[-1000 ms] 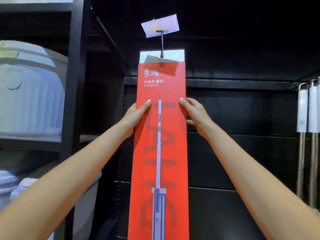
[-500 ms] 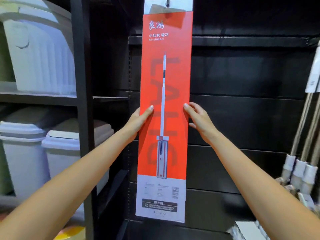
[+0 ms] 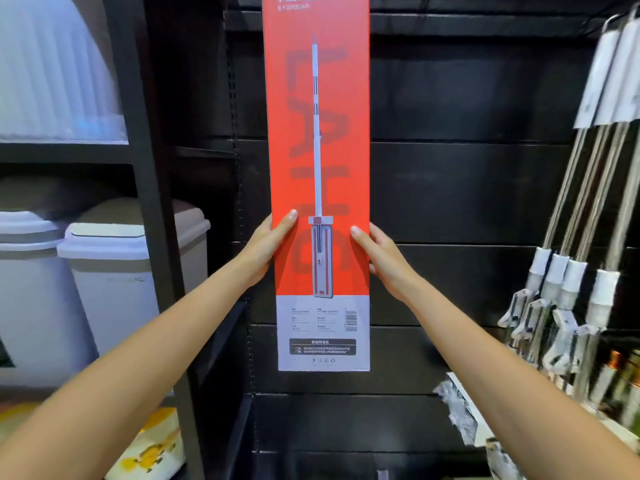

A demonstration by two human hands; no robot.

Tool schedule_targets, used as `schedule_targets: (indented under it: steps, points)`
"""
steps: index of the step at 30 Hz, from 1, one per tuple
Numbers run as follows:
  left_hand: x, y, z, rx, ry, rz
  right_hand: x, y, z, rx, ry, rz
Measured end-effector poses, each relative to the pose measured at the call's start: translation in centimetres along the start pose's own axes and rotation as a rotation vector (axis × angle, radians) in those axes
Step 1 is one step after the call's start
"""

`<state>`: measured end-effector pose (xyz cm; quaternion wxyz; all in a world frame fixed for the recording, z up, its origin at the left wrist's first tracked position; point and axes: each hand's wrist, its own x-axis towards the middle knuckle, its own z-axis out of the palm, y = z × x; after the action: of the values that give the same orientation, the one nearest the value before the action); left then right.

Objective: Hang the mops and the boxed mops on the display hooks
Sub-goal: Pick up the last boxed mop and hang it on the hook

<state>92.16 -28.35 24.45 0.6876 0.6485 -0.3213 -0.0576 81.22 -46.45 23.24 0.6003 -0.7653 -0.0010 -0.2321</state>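
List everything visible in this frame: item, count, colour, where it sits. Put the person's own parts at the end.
boxed mop: one, red with a white lower panel, upright at centre against the back panel; its top is out of frame.
hanging mops: at least four, metal poles with white collars, far right.
back panel: one, black, slatted, behind the box.
shelf upright: one, black, left of the box.
lidded bins: two, pale with lighter lids, on the lower left shelf.
ribbed tub: one, whitish, upper left shelf.
yellow-printed pack: one, bottom left, blurred.
left hand: on the box's left edge.
right hand: on the box's right edge.
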Motion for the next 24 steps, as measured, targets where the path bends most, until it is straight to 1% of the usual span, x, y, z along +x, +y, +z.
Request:
schedule_targets:
  steps: [7,12,15,19,22,24]
  points:
    - [-0.4,-0.3,-0.3,-0.014,0.008,0.026,-0.2,-0.1,0.9,0.057,-0.002,-0.004]
    - [-0.2,0.1,-1.0,-0.022,0.022,0.001,0.2,0.3,0.8,0.066,0.002,0.045]
    - [-0.2,0.6,-0.9,-0.048,0.011,-0.007,1.0,0.9,0.3,0.129,-0.017,0.047]
    - [0.3,0.6,-1.3,-0.152,-0.020,-0.077,2.6,1.7,-0.4,0.219,0.004,0.111]
    - [0.8,-0.1,-1.2,-0.203,-0.018,-0.151,2.3,1.2,0.3,0.215,0.016,0.155]
    - [1.2,-0.6,-0.9,-0.205,-0.016,-0.171,2.4,0.8,1.0,0.226,0.037,0.148]
